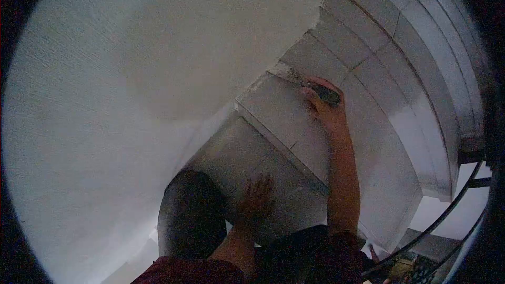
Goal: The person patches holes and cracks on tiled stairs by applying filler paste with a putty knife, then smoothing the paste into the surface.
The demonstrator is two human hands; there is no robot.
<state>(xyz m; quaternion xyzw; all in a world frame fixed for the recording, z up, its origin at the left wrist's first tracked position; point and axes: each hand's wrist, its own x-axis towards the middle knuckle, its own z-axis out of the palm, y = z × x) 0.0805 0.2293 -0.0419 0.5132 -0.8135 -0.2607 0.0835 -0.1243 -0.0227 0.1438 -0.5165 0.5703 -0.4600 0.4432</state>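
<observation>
While a broad white rough-plastered surface (121, 84) fills the whole left and upper part of the view, a wall of large pale grey masonry blocks (400, 89) takes up the right, laid in staggered courses with thin joints between them. The plaster's ragged edge overlaps the wall's upper left corner and hides the blocks behind it.

Against the wall's lower left edge sits a dark rounded bulky object (189, 215); it is too dim to tell what it is, and it covers the blocks there. Two thin curved black metal rods (447, 210) sweep past the wall's lower right corner.

A bare forearm runs up the middle of the wall to the right hand (329, 115), whose grip is closed on a small dark mortar-smeared trowel (327, 94). The trowel lies on a rough grey joint between two blocks, near the wall's upper left edge beside the plaster.

Lower down, the left hand (258, 197) lies flat on a block face just beside the dark object, fingers spread, its grip fully open and holding nothing.
</observation>
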